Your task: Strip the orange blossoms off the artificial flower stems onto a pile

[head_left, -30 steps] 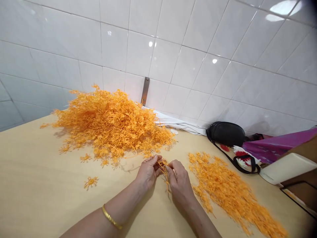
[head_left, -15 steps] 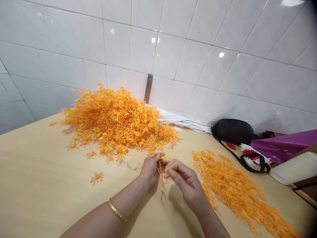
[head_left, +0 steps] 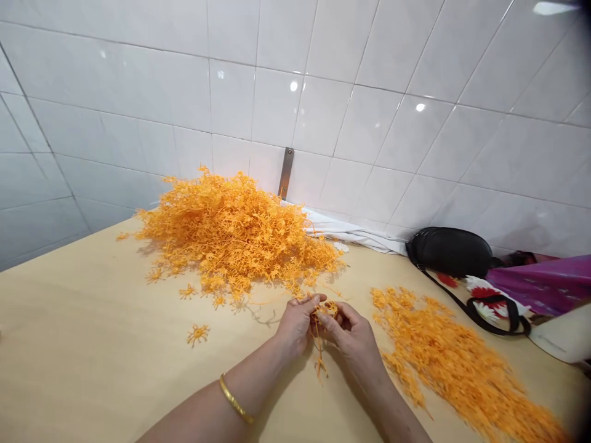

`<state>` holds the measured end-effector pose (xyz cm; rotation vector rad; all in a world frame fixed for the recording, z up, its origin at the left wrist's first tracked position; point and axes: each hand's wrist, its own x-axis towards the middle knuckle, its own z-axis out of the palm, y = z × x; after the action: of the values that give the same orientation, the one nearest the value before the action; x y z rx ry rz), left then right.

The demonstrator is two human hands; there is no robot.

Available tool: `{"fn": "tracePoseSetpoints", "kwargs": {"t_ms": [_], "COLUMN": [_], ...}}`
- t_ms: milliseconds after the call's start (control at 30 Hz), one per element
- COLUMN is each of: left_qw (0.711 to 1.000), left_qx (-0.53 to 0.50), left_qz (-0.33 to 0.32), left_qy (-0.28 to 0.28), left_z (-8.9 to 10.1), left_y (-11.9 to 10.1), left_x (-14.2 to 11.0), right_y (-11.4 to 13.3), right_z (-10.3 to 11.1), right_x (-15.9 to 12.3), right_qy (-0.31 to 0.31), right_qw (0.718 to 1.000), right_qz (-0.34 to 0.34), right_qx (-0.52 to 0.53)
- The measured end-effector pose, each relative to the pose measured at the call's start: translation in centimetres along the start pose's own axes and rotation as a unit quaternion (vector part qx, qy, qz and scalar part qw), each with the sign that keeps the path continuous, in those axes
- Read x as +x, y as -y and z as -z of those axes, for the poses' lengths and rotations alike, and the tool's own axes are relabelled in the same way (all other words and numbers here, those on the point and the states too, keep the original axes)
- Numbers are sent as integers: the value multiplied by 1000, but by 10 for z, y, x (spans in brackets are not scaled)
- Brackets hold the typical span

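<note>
Between both hands, above the table, are orange plastic flower pieces (head_left: pixel 326 309) with thin stems; one stem hangs below with small prongs at its end. My left hand (head_left: pixel 299 323), with a gold bangle on its wrist, is closed on the pieces from the left. My right hand (head_left: pixel 351 335) pinches them from the right, thumb on top. The fingertips nearly meet, and the far fingers are partly hidden. Behind the hands rises a big tangled heap of the same orange pieces (head_left: pixel 231 227). To the right lies a flatter, longer pile of orange flower pieces (head_left: pixel 447 351).
A single orange piece (head_left: pixel 198 334) lies on the pale wooden table (head_left: pixel 106 344) at the left. At the back right are a black bag (head_left: pixel 450 251) with its strap, red and white flowers (head_left: pixel 489 301) and purple fabric (head_left: pixel 545 283). White cloth (head_left: pixel 355 234) runs along the tiled wall.
My right hand has moved in against my left, and its fingers now meet the orange pieces there. The whole view has shifted slightly, moving the scene right and down.
</note>
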<state>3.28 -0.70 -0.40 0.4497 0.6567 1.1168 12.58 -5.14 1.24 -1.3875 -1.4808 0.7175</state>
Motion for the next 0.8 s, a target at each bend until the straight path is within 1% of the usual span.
{"fn": "tracePoseSetpoints", "kwargs": {"t_ms": [67, 133, 200, 300, 367, 467, 567, 633, 667, 733, 767, 800], "left_qw": [1000, 999, 999, 997, 996, 996, 992, 986, 984, 983, 984, 984], "left_qx": [7, 28, 45, 49, 59, 78, 107, 149, 164, 174, 172, 173], "left_qz": [-1, 14, 21, 7, -17, -39, -44, -42, -43, -50, -45, -38], "left_qy": [8, 10, 17, 54, 58, 32, 47, 55, 45, 11, -8, -13], "left_z": [1, 1, -1, -4, -3, 0, 1, 0, -1, -3, -5, -6], "left_y": [0, 1, 1, 3, 5, 6, 8, 8, 7, 4, 2, 0], "left_x": [1, 0, -3, -6, -5, -2, -3, -5, -6, -8, -9, -10], "right_y": [0, -3, -5, -4, 2, 15, 26, 32, 36, 43, 46, 48], "right_z": [-1, -1, 1, 2, 1, -2, 0, 8, 14, 26, 33, 39], "right_x": [-1, -1, -1, -2, -4, -10, -23, -36, -44, -62, -70, -79], "right_qy": [-33, -56, -71, -78, -60, -10, 20, 17, 27, 76, 103, 120], "right_qw": [996, 988, 983, 977, 977, 983, 986, 989, 992, 993, 990, 987], "right_qz": [41, 72, 90, 117, 135, 137, 126, 105, 92, 79, 86, 98], "right_qx": [-78, -123, -144, -158, -155, -126, -107, -99, -86, -53, -42, -44]}}
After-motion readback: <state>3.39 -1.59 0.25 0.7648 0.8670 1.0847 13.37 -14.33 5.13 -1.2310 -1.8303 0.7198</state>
